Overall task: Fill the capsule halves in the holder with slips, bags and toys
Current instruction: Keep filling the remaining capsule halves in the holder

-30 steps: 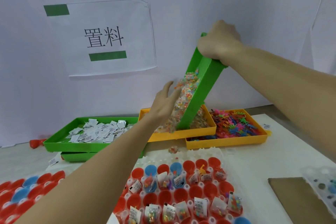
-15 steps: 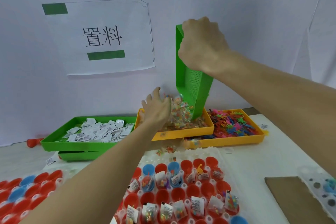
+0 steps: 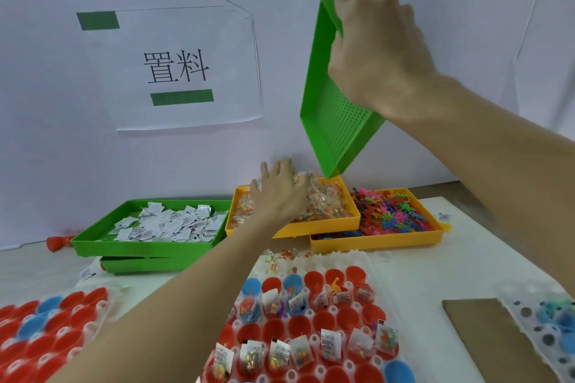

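Note:
My right hand (image 3: 378, 56) grips the upper rim of an emptied green tray (image 3: 334, 130), which it holds tipped on end above the orange tray of small clear bags (image 3: 326, 200). My left hand (image 3: 280, 193) rests with spread fingers on the pile of bags in that orange tray (image 3: 258, 232). To the right lies an orange tray of coloured toys (image 3: 392, 211). A green tray of white slips (image 3: 168, 222) sits to the left. In front, the white holder (image 3: 333, 258) carries red and blue capsule halves (image 3: 311, 325), several with slips and bags in them.
A second holder of red and blue halves (image 3: 46, 329) lies at the lower left. A brown cardboard sheet (image 3: 494, 342) and a white perforated holder (image 3: 547, 326) lie at the lower right. A few bags (image 3: 280, 256) lie spilled before the orange tray. A paper sign (image 3: 174, 68) hangs on the wall.
My right hand has lifted and turned the green tray further as its bags fell into the orange tray. My left hand has dropped from under the tray onto the pile.

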`<state>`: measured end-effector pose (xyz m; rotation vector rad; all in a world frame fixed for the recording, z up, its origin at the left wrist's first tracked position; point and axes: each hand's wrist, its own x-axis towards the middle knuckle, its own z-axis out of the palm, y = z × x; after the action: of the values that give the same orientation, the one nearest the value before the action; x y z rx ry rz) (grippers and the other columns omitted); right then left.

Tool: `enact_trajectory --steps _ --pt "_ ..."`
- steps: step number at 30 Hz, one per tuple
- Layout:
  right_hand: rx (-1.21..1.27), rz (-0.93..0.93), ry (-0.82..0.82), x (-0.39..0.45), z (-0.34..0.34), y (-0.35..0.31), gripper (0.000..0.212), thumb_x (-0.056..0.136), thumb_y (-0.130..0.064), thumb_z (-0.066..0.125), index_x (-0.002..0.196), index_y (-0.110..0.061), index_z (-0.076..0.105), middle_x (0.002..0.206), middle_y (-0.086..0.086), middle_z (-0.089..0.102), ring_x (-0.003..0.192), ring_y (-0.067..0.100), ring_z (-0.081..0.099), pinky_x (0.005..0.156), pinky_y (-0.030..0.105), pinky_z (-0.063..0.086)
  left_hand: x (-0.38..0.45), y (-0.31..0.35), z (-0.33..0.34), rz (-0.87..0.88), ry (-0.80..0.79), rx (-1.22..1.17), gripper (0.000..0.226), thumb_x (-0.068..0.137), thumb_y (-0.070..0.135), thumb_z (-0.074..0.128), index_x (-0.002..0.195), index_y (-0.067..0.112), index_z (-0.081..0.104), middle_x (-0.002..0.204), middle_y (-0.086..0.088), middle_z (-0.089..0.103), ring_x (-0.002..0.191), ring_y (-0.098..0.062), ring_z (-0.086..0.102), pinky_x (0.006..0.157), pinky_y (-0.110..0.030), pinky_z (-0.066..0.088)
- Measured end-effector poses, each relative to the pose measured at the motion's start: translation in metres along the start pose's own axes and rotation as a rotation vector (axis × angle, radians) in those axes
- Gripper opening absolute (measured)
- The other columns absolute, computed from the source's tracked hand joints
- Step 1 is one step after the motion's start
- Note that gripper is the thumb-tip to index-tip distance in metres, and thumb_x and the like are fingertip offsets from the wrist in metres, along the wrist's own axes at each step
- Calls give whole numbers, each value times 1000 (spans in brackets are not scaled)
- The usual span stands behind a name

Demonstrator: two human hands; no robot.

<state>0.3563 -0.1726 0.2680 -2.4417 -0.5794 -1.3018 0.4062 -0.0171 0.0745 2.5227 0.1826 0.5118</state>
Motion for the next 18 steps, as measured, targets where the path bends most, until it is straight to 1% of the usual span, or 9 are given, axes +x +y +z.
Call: enact_trajectory --steps 2,3,5,6,8,10,13,15,18 --pt "19 47 44 1 -9 7 7 91 -3 45 89 -8 49 75 6 45 64 26 42 58 31 32 0 13 -11 -17 4 -172 55 103 40 36 150 12 33 155 -9 35 150 -26 17 117 -49 20" --pt "31 75 72 1 -14 11 8 91 -5 45 89 -8 51 80 8 49 70 28 43 64 32 33 0 18 -16 -23 1 -261 55 104 39 36 151 10 32 154 -12 36 144 -27 30 111 -41 31" --pt "76 171 124 0 -25 21 11 92 -10 44 89 -9 55 88 9 51 74 27 43 65 29 32 -2 29 -24 -64 -12 -419 55 105 38 37 151 7 33 149 -14 42 119 -25 54 87 -26 47" --pt "119 224 137 -1 -30 27 13 92 -12 44 86 -9 55 88 8 52 71 26 44 61 28 31 -4 34 -29 -103 -23 -501 52 106 37 37 147 5 37 141 -14 49 105 -24 60 79 -24 51" --pt "223 335 135 -6 -39 41 18 88 -16 43 83 -6 57 88 7 54 68 27 48 56 27 30 -8 40 -38 -185 -56 -748 42 108 29 35 133 -2 49 110 -17 64 81 -26 65 71 -32 55" --pt "307 448 101 -15 -48 51 27 86 -18 42 92 -1 62 91 10 59 72 28 53 55 30 35 -15 43 -48 -239 -126 -989 30 108 17 34 115 -5 53 81 -18 66 57 -23 66 57 -32 57" --pt "295 572 -71 -30 -57 62 36 93 -26 47 111 0 62 114 19 62 91 33 62 68 30 44 -34 45 -55 -254 -190 -937 25 106 6 35 96 -2 56 61 -17 69 48 -20 66 51 -28 58" --pt "93 555 -172 -39 -64 61 40 98 -33 47 108 4 56 117 28 57 107 44 57 81 39 45 -49 44 -56 -281 -188 -824 24 104 1 36 88 1 55 58 -19 68 47 -23 67 50 -30 59" --pt "-129 400 -32 -49 -81 37 32 99 -33 47 92 -2 47 99 26 50 108 49 54 86 49 46 -69 51 -49 -352 -239 -657 20 101 -3 34 96 -4 53 71 -29 69 49 -29 69 57 -41 62"
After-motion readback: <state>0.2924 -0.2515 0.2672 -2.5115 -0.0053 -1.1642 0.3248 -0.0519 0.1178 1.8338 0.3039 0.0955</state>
